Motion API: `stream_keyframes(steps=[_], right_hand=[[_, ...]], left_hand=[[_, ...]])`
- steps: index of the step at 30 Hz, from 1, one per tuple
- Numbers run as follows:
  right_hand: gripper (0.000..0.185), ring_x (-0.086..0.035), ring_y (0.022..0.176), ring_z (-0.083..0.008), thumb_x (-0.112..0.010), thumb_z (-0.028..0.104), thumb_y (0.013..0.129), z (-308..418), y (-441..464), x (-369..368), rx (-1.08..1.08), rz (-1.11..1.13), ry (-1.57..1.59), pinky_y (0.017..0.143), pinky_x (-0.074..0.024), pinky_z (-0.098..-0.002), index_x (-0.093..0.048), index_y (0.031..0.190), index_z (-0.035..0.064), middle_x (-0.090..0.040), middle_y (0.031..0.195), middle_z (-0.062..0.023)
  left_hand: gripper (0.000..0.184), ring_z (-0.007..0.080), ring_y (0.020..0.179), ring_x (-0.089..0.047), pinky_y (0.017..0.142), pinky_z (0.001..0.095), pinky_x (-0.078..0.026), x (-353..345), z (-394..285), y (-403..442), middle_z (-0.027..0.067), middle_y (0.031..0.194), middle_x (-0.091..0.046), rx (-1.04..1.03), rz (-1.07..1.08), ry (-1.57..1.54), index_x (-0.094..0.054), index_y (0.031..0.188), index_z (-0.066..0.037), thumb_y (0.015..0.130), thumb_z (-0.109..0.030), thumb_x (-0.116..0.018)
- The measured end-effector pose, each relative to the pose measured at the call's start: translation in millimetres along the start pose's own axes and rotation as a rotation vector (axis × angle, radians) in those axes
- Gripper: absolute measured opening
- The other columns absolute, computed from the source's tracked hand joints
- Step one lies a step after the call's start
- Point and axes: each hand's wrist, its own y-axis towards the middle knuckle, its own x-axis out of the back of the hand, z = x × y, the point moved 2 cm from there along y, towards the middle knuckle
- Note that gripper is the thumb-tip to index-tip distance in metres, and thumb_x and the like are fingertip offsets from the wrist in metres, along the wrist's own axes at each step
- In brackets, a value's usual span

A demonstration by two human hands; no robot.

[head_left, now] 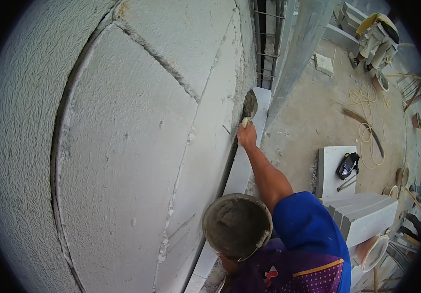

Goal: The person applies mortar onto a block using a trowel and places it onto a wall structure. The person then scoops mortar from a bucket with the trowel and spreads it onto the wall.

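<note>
My right hand (247,135), at the end of a stretched-out arm, is closed round the handle of a trowel (250,104). The trowel's blade carries grey mortar and lies over the top of a row of white blocks (242,171), close to the wall. Near my body is a round bucket (205,222) of grey mortar (237,222). My left hand (227,264) is at the bucket's near side, closed against it, with most of its fingers hidden beneath.
A tall pale block wall (122,146) with mortar joints fills the left. Steel rebar (269,53) and a grey post (301,58) stand ahead. To the right are stacked blocks (362,215), a black tool (348,166), a yellow hose (367,127) and another person (379,41) bending.
</note>
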Motion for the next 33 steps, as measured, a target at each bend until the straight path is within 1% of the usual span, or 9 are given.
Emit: stream_keyframes(steps=[7,9,14,21,23,25,28,31,33], right_hand=[[0.052,-0.067,0.099,-0.0486,-0.066,0.033,0.088,14,-13,5,-0.001,0.037,-0.097,0.087,-0.0522,-0.0533,-0.056,0.118,-0.0072,-0.069,0.102,-0.0324],[0.052,-0.067,0.101,-0.0484,-0.066,0.033,0.088,17,-19,11,-0.004,0.039,-0.125,0.087,-0.052,-0.0532,-0.054,0.12,-0.0071,-0.069,0.103,-0.0325],[0.052,-0.067,0.102,-0.049,-0.065,0.032,0.088,27,-16,27,-0.033,0.073,-0.173,0.088,-0.0516,-0.0534,-0.054,0.12,-0.0072,-0.069,0.103,-0.033],[0.044,-0.069,0.093,-0.0471,-0.068,0.026,0.087,8,-4,25,-0.017,0.01,-0.051,0.083,-0.052,-0.0507,-0.059,0.111,-0.0093,-0.07,0.095,-0.031],[0.042,-0.07,0.09,-0.0444,-0.068,0.025,0.087,-3,3,14,-0.062,0.02,0.059,0.082,-0.0522,-0.0492,-0.059,0.11,-0.0091,-0.07,0.093,-0.0285],[0.04,-0.07,0.086,-0.0417,-0.068,0.024,0.087,7,-8,14,-0.069,-0.125,0.124,0.08,-0.0522,-0.0479,-0.06,0.107,-0.009,-0.07,0.09,-0.0263],[0.039,-0.069,0.082,-0.0402,-0.069,0.025,0.087,0,-18,-2,-0.045,-0.155,0.128,0.078,-0.0521,-0.0476,-0.062,0.105,-0.0085,-0.07,0.088,-0.0255],[0.039,-0.07,0.088,-0.0443,-0.069,0.026,0.088,-6,-21,-14,0.012,-0.036,0.121,0.081,-0.0529,-0.049,-0.064,0.104,-0.0085,-0.07,0.092,-0.0282],[0.04,-0.07,0.091,-0.0455,-0.07,0.026,0.088,2,-36,-3,0.028,-0.13,0.012,0.082,-0.0531,-0.0496,-0.064,0.106,-0.0087,-0.07,0.093,-0.0293]], left_hand=[[0.094,0.0314,0.117,-0.062,0.094,0.0433,-0.052,-27,-34,-52,0.0211,0.134,-0.062,-0.087,-0.172,0.148,-0.055,0.139,0.008,0.097,-0.075,-0.041],[0.091,0.031,0.115,-0.063,0.095,0.0427,-0.051,-19,-29,-51,0.02,0.129,-0.065,-0.232,-0.256,0.429,-0.062,0.132,0.007,0.096,-0.075,-0.043],[0.097,0.0413,0.122,-0.061,0.101,0.0482,-0.047,17,-3,-1,0.0249,0.133,-0.061,-0.362,-0.156,0.747,-0.023,0.157,-0.002,0.092,-0.065,-0.059],[0.098,0.0432,0.121,-0.061,0.1,0.0496,-0.048,5,-14,-6,0.0266,0.128,-0.064,-0.048,-0.274,0.522,-0.019,0.16,-0.013,0.09,-0.07,-0.056],[0.093,0.0434,0.119,-0.062,0.099,0.0501,-0.048,8,-18,-11,0.0278,0.128,-0.064,-0.109,-0.259,0.709,-0.022,0.159,-0.008,0.093,-0.064,-0.057],[0.083,0.0433,0.115,-0.064,0.096,0.05,-0.049,9,-18,-18,0.0296,0.129,-0.063,-0.457,-0.078,1.274,-0.031,0.153,0.003,0.098,-0.052,-0.059],[0.088,0.0459,0.116,-0.063,0.095,0.0509,-0.049,2,-30,-34,0.0317,0.125,-0.064,-0.382,-0.029,1.288,-0.019,0.156,0.001,0.094,-0.039,-0.066],[0.104,0.0406,0.123,-0.061,0.102,0.0478,-0.047,13,-14,-15,0.0276,0.132,-0.062,-0.384,0.076,1.169,-0.004,0.16,-0.002,0.094,-0.056,-0.062],[0.095,0.0399,0.122,-0.062,0.101,0.0475,-0.047,10,-12,-29,0.0253,0.133,-0.063,-0.381,0.124,1.166,-0.006,0.16,-0.001,0.098,-0.049,-0.059]])
